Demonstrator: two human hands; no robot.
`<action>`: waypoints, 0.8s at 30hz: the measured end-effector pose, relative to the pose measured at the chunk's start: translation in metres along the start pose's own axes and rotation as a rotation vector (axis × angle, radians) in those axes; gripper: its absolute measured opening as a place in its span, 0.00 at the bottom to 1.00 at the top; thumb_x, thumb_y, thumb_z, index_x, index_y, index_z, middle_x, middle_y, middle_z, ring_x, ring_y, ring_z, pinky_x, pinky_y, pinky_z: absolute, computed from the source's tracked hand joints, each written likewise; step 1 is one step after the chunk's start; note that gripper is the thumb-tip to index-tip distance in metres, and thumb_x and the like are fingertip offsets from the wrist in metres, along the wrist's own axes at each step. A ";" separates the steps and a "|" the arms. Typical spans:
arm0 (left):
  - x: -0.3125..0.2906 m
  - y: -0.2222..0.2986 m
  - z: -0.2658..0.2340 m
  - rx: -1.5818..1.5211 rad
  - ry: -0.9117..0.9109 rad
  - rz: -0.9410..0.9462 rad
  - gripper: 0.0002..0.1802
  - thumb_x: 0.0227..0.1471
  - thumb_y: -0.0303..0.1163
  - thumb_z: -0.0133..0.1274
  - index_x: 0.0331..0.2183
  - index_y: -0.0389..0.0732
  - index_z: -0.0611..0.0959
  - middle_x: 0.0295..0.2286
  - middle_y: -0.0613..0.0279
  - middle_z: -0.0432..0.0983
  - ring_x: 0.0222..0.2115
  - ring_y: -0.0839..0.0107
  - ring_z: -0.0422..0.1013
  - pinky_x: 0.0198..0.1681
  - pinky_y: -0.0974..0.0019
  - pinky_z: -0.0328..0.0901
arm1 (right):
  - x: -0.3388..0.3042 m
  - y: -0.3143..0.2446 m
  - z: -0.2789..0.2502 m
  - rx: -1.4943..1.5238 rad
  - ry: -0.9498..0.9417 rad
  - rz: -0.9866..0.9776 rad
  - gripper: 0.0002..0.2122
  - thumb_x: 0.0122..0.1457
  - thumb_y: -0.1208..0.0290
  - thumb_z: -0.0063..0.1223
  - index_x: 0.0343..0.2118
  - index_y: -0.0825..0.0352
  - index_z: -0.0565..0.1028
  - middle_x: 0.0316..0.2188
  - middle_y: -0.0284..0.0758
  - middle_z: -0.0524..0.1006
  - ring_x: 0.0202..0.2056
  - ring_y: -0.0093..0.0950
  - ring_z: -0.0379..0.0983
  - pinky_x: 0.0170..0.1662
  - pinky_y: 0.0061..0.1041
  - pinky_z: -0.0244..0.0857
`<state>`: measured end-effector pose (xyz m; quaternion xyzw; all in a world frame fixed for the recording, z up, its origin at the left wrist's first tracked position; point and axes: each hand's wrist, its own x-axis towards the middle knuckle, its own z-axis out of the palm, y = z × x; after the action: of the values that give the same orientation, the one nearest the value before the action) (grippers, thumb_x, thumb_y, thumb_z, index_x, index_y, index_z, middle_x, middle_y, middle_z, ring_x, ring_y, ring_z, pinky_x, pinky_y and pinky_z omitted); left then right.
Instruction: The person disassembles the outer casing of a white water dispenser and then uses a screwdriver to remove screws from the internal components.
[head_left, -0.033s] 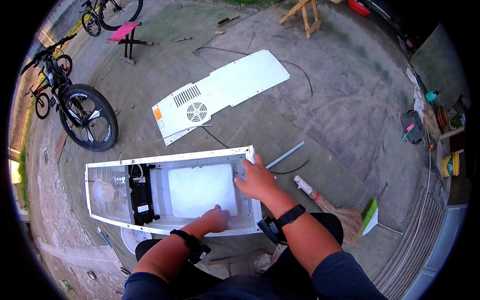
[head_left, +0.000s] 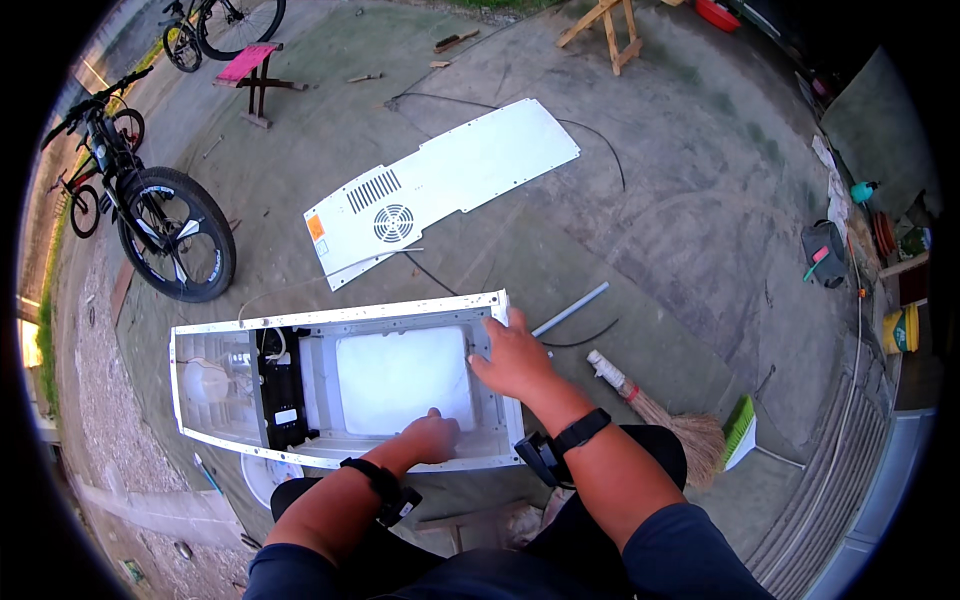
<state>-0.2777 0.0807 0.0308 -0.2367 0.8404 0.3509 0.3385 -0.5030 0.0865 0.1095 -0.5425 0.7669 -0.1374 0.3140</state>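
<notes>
Concrete yard (head_left: 690, 200) — bicycles (head_left: 165, 235), sawhorse (head_left: 605, 25)

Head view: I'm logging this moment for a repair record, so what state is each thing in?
White appliance cabinet: lying on its back, open, insides exposed.
White back panel: taken off, flat on the concrete.
Left hand: resting on the cabinet's near edge.
Right hand: gripping the cabinet's right end.
Broom: lying on the ground.
Bicycle: standing upright.
Grey pipe: lying loose beside the cabinet.
</notes>
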 end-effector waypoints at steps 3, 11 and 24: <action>0.002 0.003 -0.003 0.011 -0.034 -0.043 0.25 0.59 0.49 0.47 0.48 0.40 0.81 0.39 0.45 0.80 0.44 0.46 0.74 0.48 0.51 0.69 | 0.000 -0.002 -0.002 0.005 -0.011 0.008 0.31 0.54 0.57 0.60 0.58 0.70 0.68 0.59 0.56 0.61 0.54 0.51 0.70 0.53 0.44 0.68; 0.008 -0.003 0.013 -0.081 0.003 -0.136 0.27 0.62 0.53 0.44 0.45 0.41 0.83 0.37 0.45 0.81 0.40 0.46 0.76 0.46 0.49 0.69 | 0.001 -0.006 -0.007 0.015 -0.042 0.027 0.32 0.54 0.57 0.60 0.58 0.70 0.67 0.60 0.57 0.61 0.55 0.52 0.69 0.54 0.43 0.68; -0.007 0.010 -0.014 -0.107 -0.010 -0.158 0.21 0.60 0.44 0.47 0.38 0.36 0.84 0.35 0.44 0.81 0.39 0.45 0.76 0.44 0.49 0.69 | 0.001 -0.005 -0.010 0.011 -0.010 0.021 0.30 0.54 0.58 0.60 0.57 0.71 0.70 0.58 0.55 0.63 0.54 0.50 0.69 0.56 0.40 0.67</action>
<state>-0.2852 0.0776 0.0478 -0.3181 0.7976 0.3685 0.3560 -0.5060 0.0821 0.1200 -0.5333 0.7703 -0.1357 0.3223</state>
